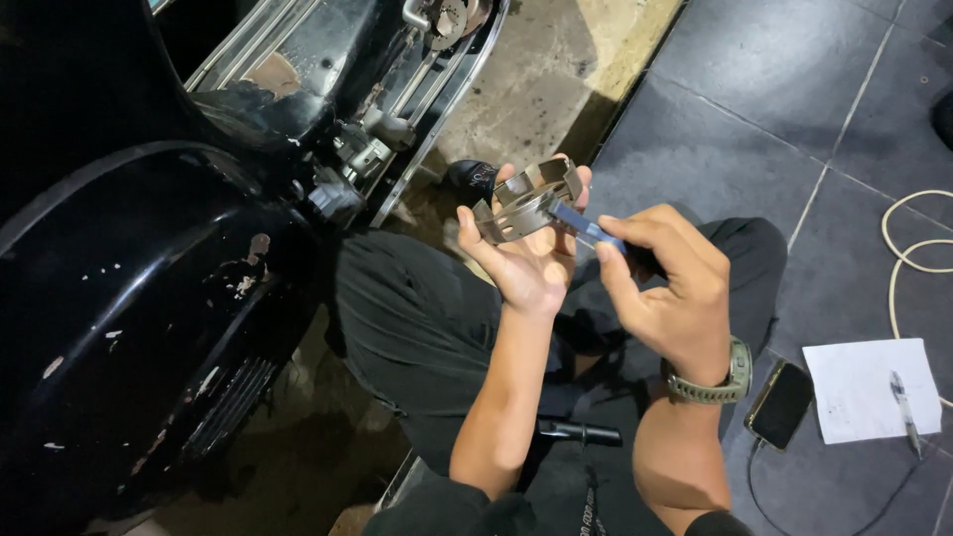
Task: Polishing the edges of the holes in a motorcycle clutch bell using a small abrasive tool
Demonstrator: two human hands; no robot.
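A black scooter fills the left, its paint chipped, with dark floor tiles to the right. On the tiles lie a white sheet with a pen, and just beside it a phone. The left hand cups a round metal part at mid-frame, fingers curled about it. The right hand pinches a thin blue tool whose tip touches the part.

looks like a small bike repair spot or home garage: black scooter w/ chipped paint parked close, its underside metal parts exposed, worn concrete strip beside dark floor tiles, hose, phone, paper and pen lying on the floor.
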